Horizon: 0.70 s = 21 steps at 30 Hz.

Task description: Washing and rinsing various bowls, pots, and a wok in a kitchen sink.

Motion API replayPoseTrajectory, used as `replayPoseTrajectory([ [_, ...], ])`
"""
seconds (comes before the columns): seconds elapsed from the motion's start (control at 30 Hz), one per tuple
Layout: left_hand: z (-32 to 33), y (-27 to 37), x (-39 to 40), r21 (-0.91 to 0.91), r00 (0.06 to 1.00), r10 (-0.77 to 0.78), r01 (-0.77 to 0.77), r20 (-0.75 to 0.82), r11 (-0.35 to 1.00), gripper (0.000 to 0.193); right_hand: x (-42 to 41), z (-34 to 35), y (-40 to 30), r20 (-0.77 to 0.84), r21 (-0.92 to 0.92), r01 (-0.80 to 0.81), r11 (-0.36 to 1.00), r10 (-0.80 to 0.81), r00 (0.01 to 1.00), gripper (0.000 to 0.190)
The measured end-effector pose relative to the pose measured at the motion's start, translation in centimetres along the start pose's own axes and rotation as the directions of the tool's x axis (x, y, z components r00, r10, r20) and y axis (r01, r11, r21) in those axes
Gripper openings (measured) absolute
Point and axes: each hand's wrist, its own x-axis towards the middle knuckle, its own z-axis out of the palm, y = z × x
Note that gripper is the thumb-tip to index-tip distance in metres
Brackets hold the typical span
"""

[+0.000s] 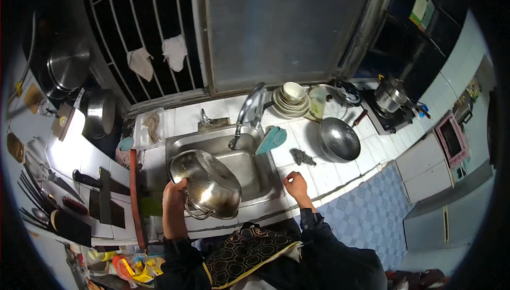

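My left hand (173, 194) grips the rim of a large metal pot (213, 186), tipped on its side with its scorched outer base showing. The pot hangs over the left front part of the steel sink (273, 170) and hides some of it. At the sink's right edge, my right hand (296, 188) is loosely curled above the tiled counter, with nothing visible in its fingers. Just beyond it lies a dark grey scouring pad (303, 157). A teal cloth (272, 140) drapes over the sink's right rim. The chrome faucet (247, 110) arches over the basin.
A wok (339, 140) rests right of the sink. Stacked bowls (291, 100) and a glass lid (336, 102) stand behind. A pot (390, 96) sits on the stove (388, 116). Leftward are a red-brown board (136, 198), a plastic tray (149, 128) and wall-held knives (104, 194).
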Motion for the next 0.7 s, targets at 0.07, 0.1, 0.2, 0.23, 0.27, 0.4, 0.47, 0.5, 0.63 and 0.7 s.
replayPoseTrajectory([
  [0.07,0.4,0.1,-0.5,0.118,0.996,0.015,-0.005,-0.086,0.993,0.023,-1.1,-0.6,1.0,-0.016,-0.019,-0.067,0.998,0.066,0.998,0.020],
  [0.1,1.1,0.2,-0.7,0.130,0.992,0.017,-0.001,-0.128,0.991,0.020,-1.5,-0.7,1.5,-0.016,-0.032,-0.089,0.996,0.088,0.996,0.019],
  [0.2,2.0,0.3,-1.3,0.227,0.993,-0.017,0.044,-0.119,0.973,0.017,-2.4,-1.3,3.8,-0.054,-0.040,-0.168,0.985,0.165,0.985,0.018],
  [0.23,2.3,0.3,-1.6,0.300,0.993,-0.021,0.055,-0.113,0.952,0.015,-2.5,-1.7,4.6,-0.063,-0.031,-0.189,0.982,0.186,0.980,0.018],
  [0.27,2.0,0.2,-1.7,0.374,0.997,-0.032,0.056,-0.070,0.926,0.015,-2.5,-2.1,5.4,-0.075,0.033,-0.233,0.972,0.235,0.969,0.018],
  [0.4,4.7,-0.5,-3.2,0.407,0.999,-0.010,-0.004,0.032,0.913,0.018,-2.1,-4.1,9.4,-0.124,0.139,-0.302,0.943,0.319,0.940,0.018],
  [0.47,6.2,-1.2,-3.7,0.432,0.998,-0.043,0.022,0.039,0.902,0.018,-1.5,-4.7,12.1,0.003,0.541,-0.454,0.708,0.538,0.843,0.020],
  [0.5,6.2,-1.3,-3.8,0.472,0.993,-0.086,0.037,0.083,0.881,0.023,-1.1,-6.2,10.9,0.058,0.595,-0.527,0.607,0.622,0.781,0.023],
  [0.63,8.7,-3.6,-5.3,0.495,0.986,-0.017,0.097,-0.164,0.863,0.038,1.4,-9.7,14.3,0.118,0.699,-0.596,0.396,0.757,0.642,0.031],
  [0.7,10.4,-4.7,-5.8,0.533,0.988,0.011,0.073,-0.153,0.843,0.038,3.2,-11.4,17.0,0.118,0.786,-0.539,0.303,0.782,0.612,0.034],
])
